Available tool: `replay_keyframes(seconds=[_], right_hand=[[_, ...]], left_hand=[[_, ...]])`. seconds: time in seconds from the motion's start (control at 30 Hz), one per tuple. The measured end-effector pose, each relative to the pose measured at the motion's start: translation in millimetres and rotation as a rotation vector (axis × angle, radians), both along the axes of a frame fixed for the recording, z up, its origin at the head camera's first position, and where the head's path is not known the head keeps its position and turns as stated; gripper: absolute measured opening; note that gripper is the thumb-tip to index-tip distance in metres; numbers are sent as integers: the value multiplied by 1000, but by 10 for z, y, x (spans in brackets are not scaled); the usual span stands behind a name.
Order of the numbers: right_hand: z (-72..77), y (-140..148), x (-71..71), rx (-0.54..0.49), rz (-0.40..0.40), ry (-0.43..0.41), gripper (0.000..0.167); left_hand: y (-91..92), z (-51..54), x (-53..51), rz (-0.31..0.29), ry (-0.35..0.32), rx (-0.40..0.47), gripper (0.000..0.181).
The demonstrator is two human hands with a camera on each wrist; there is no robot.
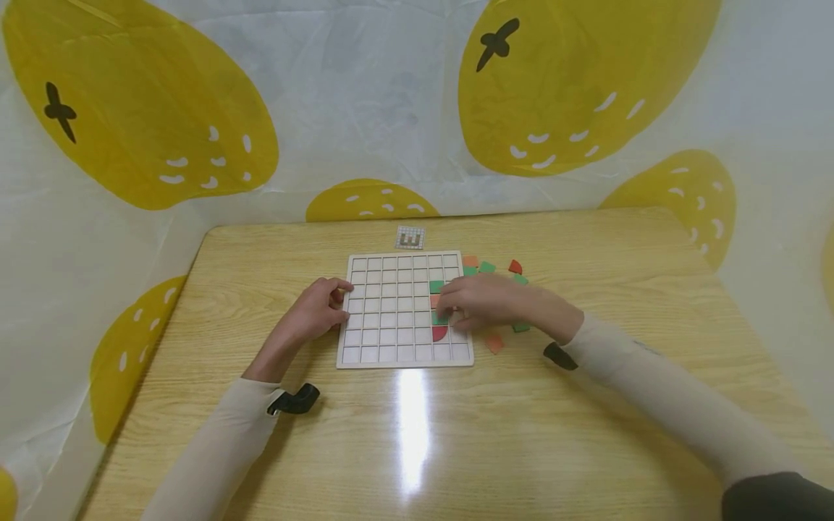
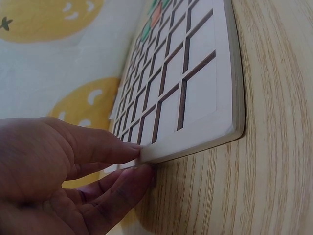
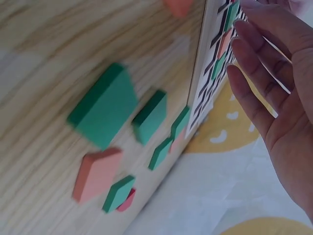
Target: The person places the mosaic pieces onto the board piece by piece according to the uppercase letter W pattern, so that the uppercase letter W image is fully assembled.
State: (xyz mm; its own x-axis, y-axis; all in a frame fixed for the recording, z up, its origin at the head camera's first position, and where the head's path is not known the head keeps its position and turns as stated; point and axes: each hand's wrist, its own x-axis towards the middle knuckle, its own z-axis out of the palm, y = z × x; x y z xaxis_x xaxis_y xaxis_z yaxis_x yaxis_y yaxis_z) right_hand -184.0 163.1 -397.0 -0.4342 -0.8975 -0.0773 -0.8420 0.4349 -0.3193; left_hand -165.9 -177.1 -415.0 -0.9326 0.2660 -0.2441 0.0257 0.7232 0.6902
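Card, far side of tabletop: blocky letter-like sign, exact letter uncertain; no words legible.

Wood-grain table, rounded back corners; white sheet behind and both sides, big yellow fruit prints. Glare streak on tabletop.

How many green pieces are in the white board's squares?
2: the upper green piece, just above the orange piece, and the lower green piece, just above the red piece. The right hand might hide more.
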Motion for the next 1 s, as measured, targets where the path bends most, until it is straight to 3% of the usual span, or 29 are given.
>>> replay_keyframes(seconds=[0.77,1.0], right_hand=[[-1,430,-227,-31,-220,80,29],[-38,487,-344,-35,-283,138,21]], left_hand=[[0,5,-1,2,-4,0,48],[0,23,-4,4,-8,4,49]])
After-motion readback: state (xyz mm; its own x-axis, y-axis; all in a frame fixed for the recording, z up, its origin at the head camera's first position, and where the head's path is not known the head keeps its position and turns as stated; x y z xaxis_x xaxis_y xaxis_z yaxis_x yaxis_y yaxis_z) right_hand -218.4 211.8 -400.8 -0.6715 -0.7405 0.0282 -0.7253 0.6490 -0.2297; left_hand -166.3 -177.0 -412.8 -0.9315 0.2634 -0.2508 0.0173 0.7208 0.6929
